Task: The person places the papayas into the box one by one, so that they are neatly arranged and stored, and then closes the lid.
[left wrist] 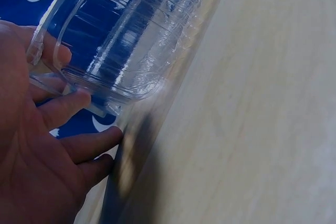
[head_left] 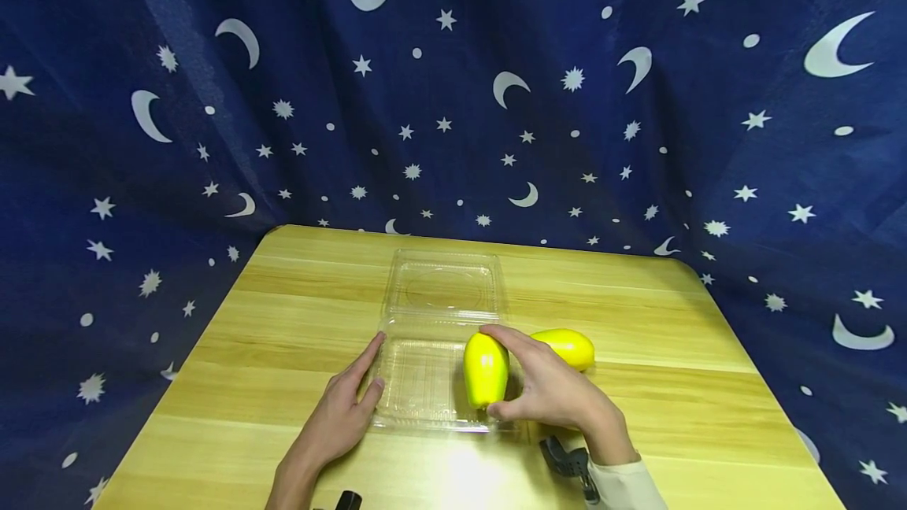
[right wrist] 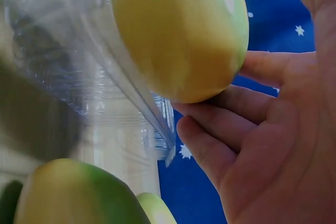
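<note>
Holding one yellow fruit (head_left: pixel 486 371) between thumb and fingertips, the right grip (head_left: pixel 556 388) has it to its left, over the right side of the box (head_left: pixel 418 384)'s near half; whether the fruit touches the bottom, I cannot tell. One clear box lies open on the surface (head_left: pixel 283 321), its two halves spread. The left grip (head_left: pixel 338 415), fingers loosely extended, touches its left edge. A second fruit (head_left: pixel 570 347) lies just beyond the right grip.

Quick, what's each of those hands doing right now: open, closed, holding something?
Left hand: open, fingers at the clear plastic container's edge.
Right hand: holding a yellow fruit.
</note>
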Motion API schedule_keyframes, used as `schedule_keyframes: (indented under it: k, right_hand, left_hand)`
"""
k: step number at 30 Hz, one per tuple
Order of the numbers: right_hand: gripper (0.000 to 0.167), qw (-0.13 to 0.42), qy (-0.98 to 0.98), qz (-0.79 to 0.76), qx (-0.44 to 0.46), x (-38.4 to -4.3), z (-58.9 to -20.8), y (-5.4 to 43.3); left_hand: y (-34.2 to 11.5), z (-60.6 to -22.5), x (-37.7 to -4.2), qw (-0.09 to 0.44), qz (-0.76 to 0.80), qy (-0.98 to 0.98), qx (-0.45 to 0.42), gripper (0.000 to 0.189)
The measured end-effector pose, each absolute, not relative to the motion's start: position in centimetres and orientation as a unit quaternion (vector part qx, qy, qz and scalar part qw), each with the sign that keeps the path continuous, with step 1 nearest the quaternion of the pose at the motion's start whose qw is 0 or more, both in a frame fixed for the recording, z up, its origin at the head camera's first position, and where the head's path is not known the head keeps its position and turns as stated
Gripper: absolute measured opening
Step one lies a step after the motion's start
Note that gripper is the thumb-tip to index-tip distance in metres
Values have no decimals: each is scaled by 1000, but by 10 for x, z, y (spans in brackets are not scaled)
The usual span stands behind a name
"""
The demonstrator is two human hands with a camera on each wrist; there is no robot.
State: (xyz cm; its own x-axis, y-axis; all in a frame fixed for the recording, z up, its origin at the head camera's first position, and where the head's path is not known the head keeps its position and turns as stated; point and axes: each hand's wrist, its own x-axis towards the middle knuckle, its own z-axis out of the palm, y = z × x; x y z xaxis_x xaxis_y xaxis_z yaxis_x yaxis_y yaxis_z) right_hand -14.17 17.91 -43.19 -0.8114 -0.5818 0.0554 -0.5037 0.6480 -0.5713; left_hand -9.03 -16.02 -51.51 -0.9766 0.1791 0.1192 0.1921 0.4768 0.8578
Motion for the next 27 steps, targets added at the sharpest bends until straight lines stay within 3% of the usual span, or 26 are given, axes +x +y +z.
schedule_keyframes:
  k: [18, 27]
  right_hand:
    - [102, 91, 929, -182, -308, -148, -432, 147]
    - [108, 102, 934, -154, -306, -148, -431, 143]
  left_hand:
    - [-161, -515, -90, 4, -498, -862, -99, 70]
    - [-161, -515, -90, 1, -493, -865, -93, 71]
